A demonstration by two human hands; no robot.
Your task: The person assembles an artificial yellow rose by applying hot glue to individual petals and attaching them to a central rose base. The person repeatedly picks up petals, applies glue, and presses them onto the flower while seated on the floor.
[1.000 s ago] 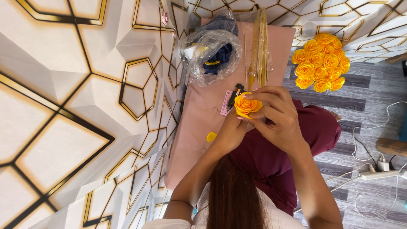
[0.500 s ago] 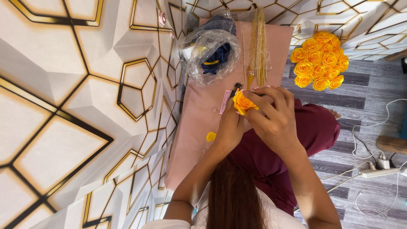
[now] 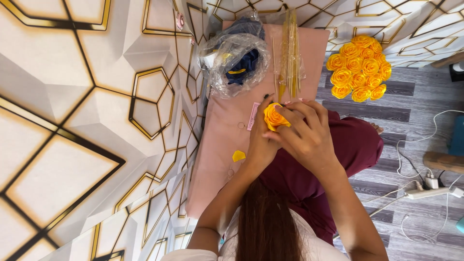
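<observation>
A yellow fabric rose [image 3: 275, 117] is held between both hands above a pink desk [image 3: 227, 145], in front of the maroon-clad lap of the person seated on the floor. The left hand [image 3: 263, 140] is closed around the flower's underside, while the right hand [image 3: 304, 133] is curled over its top, fingertips pressed to the outer petals. The rose is judged light and soft, its layered petals easily crushed or pulled loose, so it is best taken at the base rather than by the petal edges. Just below the left hand, a loose yellow petal [image 3: 239, 155] is seen lying on the desk; a small pink strip [image 3: 253, 116] lies just beside the same hand. Beyond the hands, a bundle of thin pale sticks [image 3: 288, 53] and a crumpled clear plastic bag [image 3: 234, 58] holding dark blue material are set on the desk. Farther off, past the right hand, finished yellow roses are gathered into a bouquet [image 3: 360, 67] on the grey wood floor [image 3: 411, 101].
</observation>
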